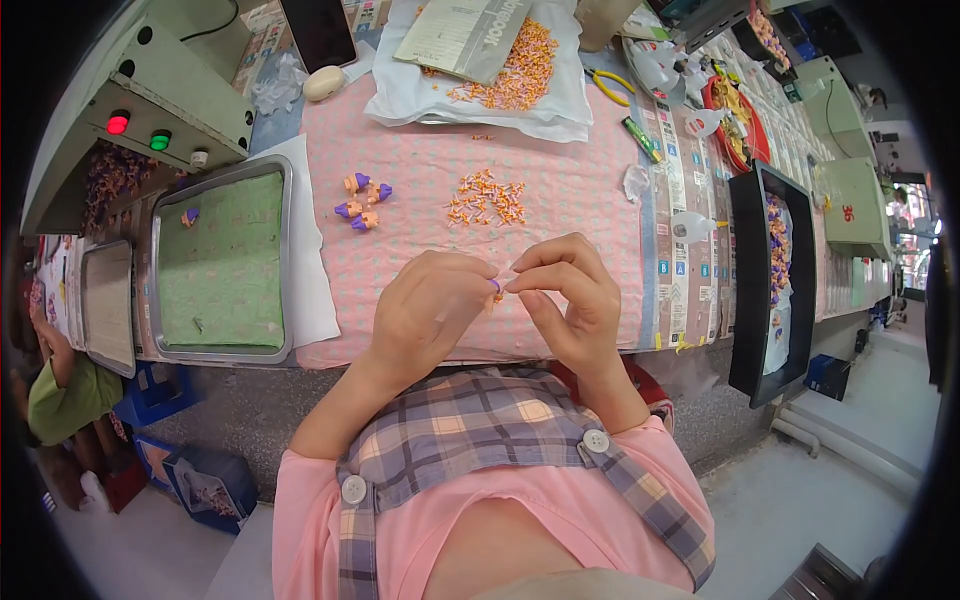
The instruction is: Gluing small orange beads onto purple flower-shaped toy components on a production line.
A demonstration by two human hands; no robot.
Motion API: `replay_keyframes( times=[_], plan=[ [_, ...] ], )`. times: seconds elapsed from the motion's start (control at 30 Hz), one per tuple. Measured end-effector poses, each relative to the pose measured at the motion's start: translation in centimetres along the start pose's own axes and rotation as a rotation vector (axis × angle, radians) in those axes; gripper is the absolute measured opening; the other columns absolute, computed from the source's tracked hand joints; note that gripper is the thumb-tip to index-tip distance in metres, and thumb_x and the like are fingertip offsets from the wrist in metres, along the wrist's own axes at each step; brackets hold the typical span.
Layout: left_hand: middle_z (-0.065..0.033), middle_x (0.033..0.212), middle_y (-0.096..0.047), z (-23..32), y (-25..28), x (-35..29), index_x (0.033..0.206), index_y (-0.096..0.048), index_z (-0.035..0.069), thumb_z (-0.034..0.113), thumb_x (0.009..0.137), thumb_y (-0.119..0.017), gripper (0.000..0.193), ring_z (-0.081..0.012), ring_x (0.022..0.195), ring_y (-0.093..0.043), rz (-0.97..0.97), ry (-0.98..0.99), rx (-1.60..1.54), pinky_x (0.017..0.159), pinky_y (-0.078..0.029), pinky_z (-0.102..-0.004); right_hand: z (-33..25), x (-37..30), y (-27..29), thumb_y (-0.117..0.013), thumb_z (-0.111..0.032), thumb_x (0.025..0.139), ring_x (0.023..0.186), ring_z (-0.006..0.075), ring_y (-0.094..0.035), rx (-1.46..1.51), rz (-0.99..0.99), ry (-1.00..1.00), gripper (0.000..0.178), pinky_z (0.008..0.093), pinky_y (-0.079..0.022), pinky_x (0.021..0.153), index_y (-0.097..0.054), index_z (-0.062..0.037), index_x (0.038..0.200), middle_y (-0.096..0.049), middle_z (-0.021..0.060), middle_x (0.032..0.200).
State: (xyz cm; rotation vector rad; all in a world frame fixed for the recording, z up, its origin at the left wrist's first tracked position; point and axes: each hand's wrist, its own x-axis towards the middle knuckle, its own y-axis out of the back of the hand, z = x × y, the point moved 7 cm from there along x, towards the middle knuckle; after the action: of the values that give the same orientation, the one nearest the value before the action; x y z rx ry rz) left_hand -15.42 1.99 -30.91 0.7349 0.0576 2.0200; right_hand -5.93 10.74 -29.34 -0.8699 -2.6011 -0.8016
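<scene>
Near the front edge of the pink patterned cloth [400, 135], my two hands meet. My left hand [425, 305] is closed in a pinch around a small purple-and-peach plastic figure piece [495, 287], mostly hidden by the fingers. The thumb and fingers of my right hand [572, 300] come together at the same piece from the other side; what they pinch is too small to make out. Beyond the hands lies a loose pile of tiny orange, white and pink parts [486, 198]. To its left several similar purple-and-peach figures [365, 203] sit in a cluster.
A metal tray with a green lining [222, 265] stands at left, with one figure in it, below a machine with red and green lights [118, 122]. At the back a white sheet [385, 95] bears more tiny parts. Pliers [608, 88], bottles [690, 227] and a black tray [748, 290] are at right.
</scene>
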Motion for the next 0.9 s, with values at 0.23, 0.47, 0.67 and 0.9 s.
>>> replay_keyframes(
  times=[0.23, 0.47, 0.67, 0.9],
  plan=[
    [-0.0078, 0.082, -0.057, -0.4, 0.3, -0.2, 0.078, -0.053, 0.005, -0.001, 0.064, -0.06, 0.017, -0.0211, 0.071, -0.054, 0.024, 0.012, -0.005, 0.061, -0.043, -0.0282, 0.2, 0.4, 0.4, -0.055, -0.002, 0.068, 0.072, 0.0166, -0.049, -0.028, 0.038, 0.006, 0.002, 0.0257, -0.038, 0.063, -0.056, -0.0025, 0.07, -0.052, 0.0091, 0.076],
    [-0.0072, 0.079, -0.055, -3.7, 4.6, -1.6, 0.08, -0.053, 0.004, -0.002, 0.066, -0.057, 0.015, -0.016, 0.069, -0.053, 0.172, 0.16, 0.216, 0.062, -0.042, -0.0255, 3.5, -0.7, 3.2, -0.049, 0.005, 0.073, 0.066, 0.0106, -0.045, 0.047, 0.284, -0.12, 0.012, 0.0214, -0.037, 0.06, -0.041, -0.0036, 0.069, -0.047, 0.0065, 0.073],
    [-0.0056, 0.083, -0.054, -9.6, 15.8, -6.8, 0.088, -0.052, 0.002, 0.006, 0.073, -0.056, 0.016, -0.0135, 0.073, -0.051, 0.592, 0.503, 0.629, 0.066, -0.041, -0.0216, 7.4, -4.0, 9.7, -0.052, 0.0, 0.077, 0.057, 0.0078, -0.045, -0.05, 0.783, -0.266, 0.009, 0.0196, -0.039, 0.055, -0.045, -0.0024, 0.072, -0.047, 0.0033, 0.065],
    [-0.0083, 0.086, -0.052, -10.6, 10.1, -2.8, 0.091, -0.055, 0.005, 0.012, 0.071, -0.058, 0.022, -0.0204, 0.074, -0.05, 0.317, 0.552, 0.437, 0.065, -0.04, -0.0289, 10.6, -10.0, 16.9, -0.053, -0.005, 0.078, 0.061, 0.0075, -0.045, -0.24, 1.13, -0.318, 0.007, 0.0182, -0.039, 0.056, -0.048, -0.0013, 0.074, -0.046, 0.0014, 0.063]
  ],
)
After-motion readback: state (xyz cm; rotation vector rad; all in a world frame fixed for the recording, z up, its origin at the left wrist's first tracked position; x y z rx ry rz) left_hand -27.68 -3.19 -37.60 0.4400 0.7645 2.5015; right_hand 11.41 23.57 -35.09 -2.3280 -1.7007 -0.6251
